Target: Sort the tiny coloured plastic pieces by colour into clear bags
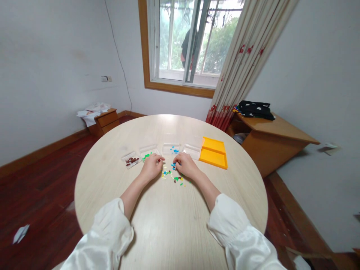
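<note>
A scatter of several tiny coloured pieces (pixel 172 176) in blue, green, yellow and dark red lies on the round wooden table (pixel 168 225). My left hand (pixel 152 165) rests at the left edge of the scatter with its fingers curled in a pinch. My right hand (pixel 186 165) sits at the right edge, fingers also curled down onto the pieces. What each pinch holds is too small to see. Behind the hands stand clear small trays: one with dark red pieces (pixel 131 160), one with green pieces (pixel 148 153), one with blue pieces (pixel 171 149) and one that looks bare (pixel 192 151).
An orange two-part tray (pixel 213 153) lies to the right of the clear trays. A wooden desk (pixel 270 138) with dark cloth stands at the right by a curtain (pixel 242 63). A small cabinet (pixel 105 120) is at the far left wall. Crumpled paper (pixel 20 233) lies on the floor.
</note>
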{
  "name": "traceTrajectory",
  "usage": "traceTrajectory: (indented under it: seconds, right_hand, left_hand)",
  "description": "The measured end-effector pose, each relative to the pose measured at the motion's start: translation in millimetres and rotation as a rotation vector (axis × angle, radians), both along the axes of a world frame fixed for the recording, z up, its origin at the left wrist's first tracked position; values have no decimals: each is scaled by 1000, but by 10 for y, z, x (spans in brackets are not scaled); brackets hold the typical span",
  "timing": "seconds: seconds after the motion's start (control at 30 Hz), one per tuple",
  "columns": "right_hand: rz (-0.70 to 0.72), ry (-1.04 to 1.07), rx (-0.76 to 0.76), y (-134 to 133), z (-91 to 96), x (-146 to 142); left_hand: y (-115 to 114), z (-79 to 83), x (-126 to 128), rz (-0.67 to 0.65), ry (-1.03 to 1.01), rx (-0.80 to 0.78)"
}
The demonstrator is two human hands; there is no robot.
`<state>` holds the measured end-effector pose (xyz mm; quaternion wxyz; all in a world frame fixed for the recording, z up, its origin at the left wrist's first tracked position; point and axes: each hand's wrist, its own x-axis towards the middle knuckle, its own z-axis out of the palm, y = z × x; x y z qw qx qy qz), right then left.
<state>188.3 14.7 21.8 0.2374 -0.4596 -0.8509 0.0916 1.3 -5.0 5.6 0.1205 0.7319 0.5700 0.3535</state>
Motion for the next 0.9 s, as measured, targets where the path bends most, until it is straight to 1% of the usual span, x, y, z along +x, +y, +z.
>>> traceTrajectory:
  seconds: [0.2, 0.33, 0.43, 0.57, 0.73, 0.9]
  right_hand:
    - [6, -72, -13, -40, 24, 9]
    - [3, -62, -8, -43, 21, 20]
    - [-2, -46, -4, -59, 18, 22]
    - [-3, -31, -1, -74, 13, 17]
    - [7, -18, 1, -77, 5, 3]
    - [8, 5, 4, -77, 1, -5]
  left_hand:
    - [-81, 19, 89, -123, 150, -4]
    - [-142, 37, 153, -167, 257, 9]
    - [-161, 51, 186, -184, 285, 23]
    - [-143, 54, 187, -168, 290, 40]
    - [-111, 44, 156, -115, 297, 15]
    - [-138, 107, 170, -68, 280, -25]
